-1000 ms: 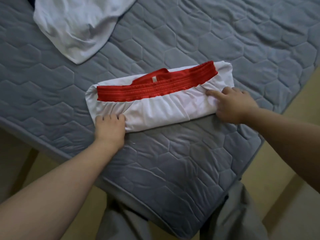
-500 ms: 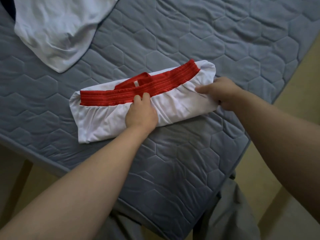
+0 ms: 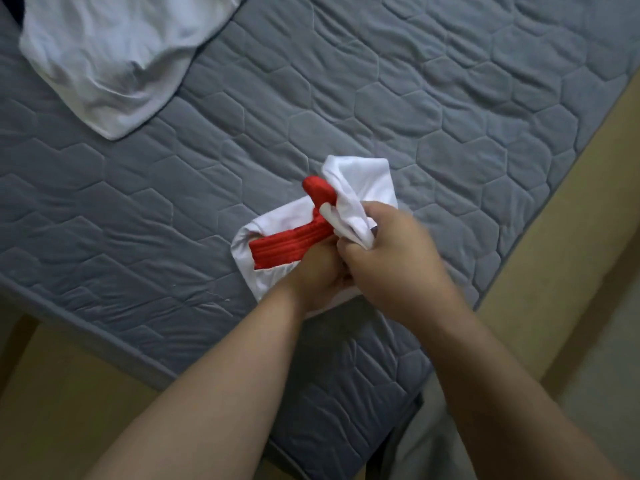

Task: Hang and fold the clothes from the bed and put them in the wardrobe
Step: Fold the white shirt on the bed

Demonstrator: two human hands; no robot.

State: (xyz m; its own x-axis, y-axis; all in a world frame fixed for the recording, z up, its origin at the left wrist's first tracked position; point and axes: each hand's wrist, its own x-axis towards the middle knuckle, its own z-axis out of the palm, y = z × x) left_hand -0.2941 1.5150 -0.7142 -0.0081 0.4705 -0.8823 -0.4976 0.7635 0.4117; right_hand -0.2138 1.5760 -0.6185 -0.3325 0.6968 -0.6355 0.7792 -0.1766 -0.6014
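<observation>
White garment (image 3: 360, 183) w/ a red waistband (image 3: 287, 244) lies on the bed (image 3: 433, 98), just right of frame centre, near the bed's lower-right edge. Its left part lies flat on the quilted grey cover; its right end is lifted & bunched, standing up above the rest. Right hand (image 3: 394, 261) grips that raised end, fingers curled round a wad of white fabric. Left hand (image 3: 313, 275) rests on the garment's middle, fingertips at the red band, touching the right hand & partly hidden by it – can't tell if its fingers lie flat or curl. Both forearms come in from the bottom of the frame. Another white cloth (image 3: 110, 64) lies crumpled on the bed at upper left, well apart from the hands. Tan floor (image 3: 52, 410) shows at lower left & along the right side; grey trousers (image 3: 419, 445) at bottom right
</observation>
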